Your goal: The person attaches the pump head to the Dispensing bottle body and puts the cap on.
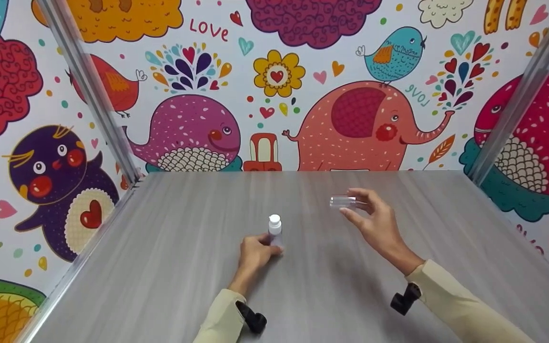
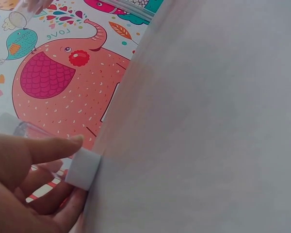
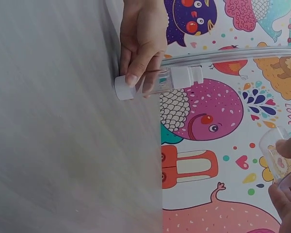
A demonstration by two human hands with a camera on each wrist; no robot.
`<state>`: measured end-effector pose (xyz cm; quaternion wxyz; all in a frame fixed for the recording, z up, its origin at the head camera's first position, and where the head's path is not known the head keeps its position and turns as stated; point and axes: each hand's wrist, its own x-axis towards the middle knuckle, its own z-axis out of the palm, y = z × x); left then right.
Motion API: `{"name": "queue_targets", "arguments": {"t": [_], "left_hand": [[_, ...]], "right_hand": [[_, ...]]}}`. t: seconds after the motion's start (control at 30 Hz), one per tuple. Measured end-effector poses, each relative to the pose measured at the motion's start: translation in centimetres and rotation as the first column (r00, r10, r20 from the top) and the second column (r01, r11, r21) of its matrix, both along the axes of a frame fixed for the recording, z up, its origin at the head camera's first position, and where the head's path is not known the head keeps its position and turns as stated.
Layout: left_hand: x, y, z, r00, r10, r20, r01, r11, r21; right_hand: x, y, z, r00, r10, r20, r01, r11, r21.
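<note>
A small clear pump bottle (image 1: 275,230) with a white top and a white base stands upright on the table. My left hand (image 1: 255,255) grips it low down, thumb on one side and fingers on the other. In the left wrist view the thumb lies just above the white base (image 2: 83,168). To the right, raised over the table, my right hand (image 1: 378,220) pinches a clear plastic cap (image 1: 342,202) between thumb and fingers. The cap is a hollow see-through cylinder lying sideways in the head view; the right wrist view shows the cap (image 3: 277,154) at its right edge.
The grey wood-grain table (image 1: 169,267) runs back to a wall (image 1: 274,28) printed with cartoon animals. Metal posts (image 1: 91,90) rise at the back left and back right corners. Each wrist carries a small black camera mount (image 1: 405,299).
</note>
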<state>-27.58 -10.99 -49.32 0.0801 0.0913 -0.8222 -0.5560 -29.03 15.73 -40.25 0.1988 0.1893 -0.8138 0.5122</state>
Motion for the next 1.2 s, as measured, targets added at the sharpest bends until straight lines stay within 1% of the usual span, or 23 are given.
{"name": "queue_targets", "arguments": {"t": [0.2, 0.37, 0.5, 0.63, 0.8, 1.03, 1.2], "left_hand": [[0.0, 0.1, 0.1, 1.000, 0.003, 0.005, -0.003, 1.000, -0.009], [-0.1, 0.2, 0.1, 1.000, 0.014, 0.015, -0.014, 1.000, 0.003], [-0.1, 0.3, 0.1, 1.000, 0.012, 0.006, -0.013, 1.000, 0.029], [-0.1, 0.4, 0.0, 1.000, 0.011, -0.009, -0.010, 0.999, 0.038], [-0.1, 0.3, -0.1, 1.000, 0.011, -0.014, -0.011, 0.999, 0.033], [0.0, 0.2, -0.1, 1.000, 0.015, 0.007, -0.015, 0.999, 0.040], [0.0, 0.1, 0.0, 0.999, 0.017, 0.031, -0.018, 0.999, 0.037]], "right_hand": [[0.1, -0.5, -0.3, 1.000, 0.006, 0.011, -0.006, 1.000, -0.011], [0.0, -1.0, -0.3, 1.000, 0.023, -0.012, -0.023, 1.000, -0.005], [-0.1, -1.4, -0.3, 0.998, 0.046, -0.037, -0.047, 0.999, -0.008], [-0.1, -1.7, -0.5, 0.996, 0.068, -0.063, -0.071, 0.997, -0.040], [-0.1, -2.2, -0.6, 0.995, 0.064, -0.072, -0.069, 0.996, -0.064], [-0.2, -3.3, -0.4, 0.994, 0.078, -0.074, -0.083, 0.994, -0.069], [-0.2, -4.1, -0.5, 0.996, 0.069, -0.058, -0.073, 0.995, -0.063]]}}
